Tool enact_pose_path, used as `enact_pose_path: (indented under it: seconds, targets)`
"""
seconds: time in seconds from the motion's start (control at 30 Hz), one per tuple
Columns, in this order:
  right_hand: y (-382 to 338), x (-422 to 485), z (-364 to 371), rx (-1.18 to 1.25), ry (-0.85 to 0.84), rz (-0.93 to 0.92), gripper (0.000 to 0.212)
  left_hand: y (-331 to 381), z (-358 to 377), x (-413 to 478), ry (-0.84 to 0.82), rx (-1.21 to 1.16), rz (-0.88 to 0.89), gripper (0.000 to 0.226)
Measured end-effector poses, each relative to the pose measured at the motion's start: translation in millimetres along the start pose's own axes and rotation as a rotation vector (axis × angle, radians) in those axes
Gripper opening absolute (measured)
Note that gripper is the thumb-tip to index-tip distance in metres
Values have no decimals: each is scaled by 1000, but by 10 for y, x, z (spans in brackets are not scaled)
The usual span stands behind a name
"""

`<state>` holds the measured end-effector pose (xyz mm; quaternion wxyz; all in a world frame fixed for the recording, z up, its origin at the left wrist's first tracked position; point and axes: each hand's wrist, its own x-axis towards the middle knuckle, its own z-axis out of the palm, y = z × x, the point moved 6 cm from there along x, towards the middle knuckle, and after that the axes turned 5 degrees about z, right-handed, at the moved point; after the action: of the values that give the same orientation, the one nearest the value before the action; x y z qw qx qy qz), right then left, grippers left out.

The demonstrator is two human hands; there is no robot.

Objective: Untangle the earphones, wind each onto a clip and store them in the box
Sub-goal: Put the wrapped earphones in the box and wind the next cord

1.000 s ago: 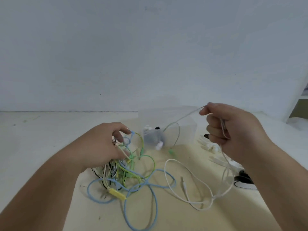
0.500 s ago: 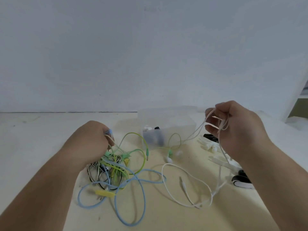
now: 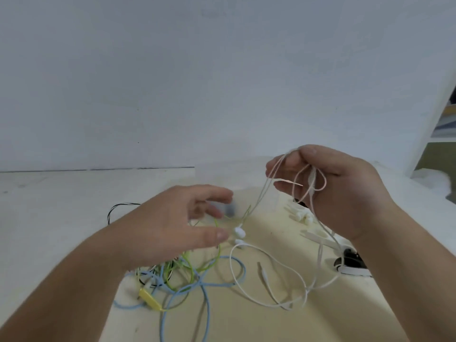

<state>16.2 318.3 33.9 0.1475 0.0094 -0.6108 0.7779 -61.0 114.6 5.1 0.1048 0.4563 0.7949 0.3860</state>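
My right hand (image 3: 340,193) is raised above the table and grips several loops of the white earphone cable (image 3: 271,280). The rest of that cable hangs down and lies in a wide loop on the table. Its two white earbuds (image 3: 238,234) dangle just right of my left hand (image 3: 172,228). That hand is blurred, with its fingers spread, and holds nothing. Under and in front of it lies the tangle (image 3: 177,275) of blue, green, black and yellow earphones. The translucent box (image 3: 246,180) shows faintly behind my left fingers.
White winding clips (image 3: 302,215) lie under my right hand. A black-and-white clip (image 3: 351,266) sits near my right wrist. A wall stands behind the table. A shelf edge (image 3: 444,119) shows at far right.
My left hand has let go of the coloured tangle and moved up and right towards the white earbuds. My right hand has gathered more white loops.
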Motion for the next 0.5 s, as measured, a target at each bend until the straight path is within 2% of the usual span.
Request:
enact_pose_path:
  seconds: [0.13,0.2,0.27,0.37,0.5]
  targets:
    - [-9,15,0,7,-57,-16,28,-134,258,107,10,261,-54,27]
    - [-34,52,-83,32,-7,-37,27,-194,264,128,14,265,-49,14]
    - [-55,86,-223,81,122,-57,29,-224,195,146,98,234,-48,28]
    - [-44,101,-433,277,306,-49,31,-185,13,134,348,121,-115,51]
    - [-62,106,-579,342,428,-54,32,-231,-165,49,540,110,-246,54]
